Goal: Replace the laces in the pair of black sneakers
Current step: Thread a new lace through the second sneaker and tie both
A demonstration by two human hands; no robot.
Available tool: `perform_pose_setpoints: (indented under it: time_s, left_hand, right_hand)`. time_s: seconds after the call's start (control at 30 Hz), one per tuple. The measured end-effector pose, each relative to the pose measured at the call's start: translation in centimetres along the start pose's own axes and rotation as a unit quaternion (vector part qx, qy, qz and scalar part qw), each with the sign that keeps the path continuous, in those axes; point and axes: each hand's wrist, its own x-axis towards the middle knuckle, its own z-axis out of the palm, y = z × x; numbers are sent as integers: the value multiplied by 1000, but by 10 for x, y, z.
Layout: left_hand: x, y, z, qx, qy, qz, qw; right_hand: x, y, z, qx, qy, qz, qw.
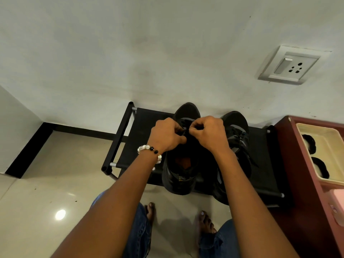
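Note:
Two black sneakers stand side by side on a low black shoe rack (128,138), toes toward the wall. Over the left sneaker (181,175), my left hand (166,135) and my right hand (210,133) meet above the eyelet area, fingers curled, each pinching a thin black lace (186,129) between them. The lace is mostly hidden by my fingers. The right sneaker (238,131) shows grey stripes and is laced; my right forearm crosses its near part. A beaded bracelet sits on my left wrist.
The rack stands against a white wall with a socket plate (290,66) at upper right. A dark red cabinet (305,183) with a cream tray (323,155) holding dark items is right of the rack. My bare feet stand on the glossy tiled floor (55,192).

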Motion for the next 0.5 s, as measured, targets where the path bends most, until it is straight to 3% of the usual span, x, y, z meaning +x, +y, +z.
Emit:
perform_pose_setpoints:
  time_s: [0.27, 0.5]
  left_hand:
    - [3, -10, -1, -140, 24, -62, 988]
    - [5, -15, -4, -191, -2, -77, 979]
  right_hand:
    - [1, -9, 6, -50, -4, 13, 999]
    - [-2, -6, 14, -34, 15, 2, 999]
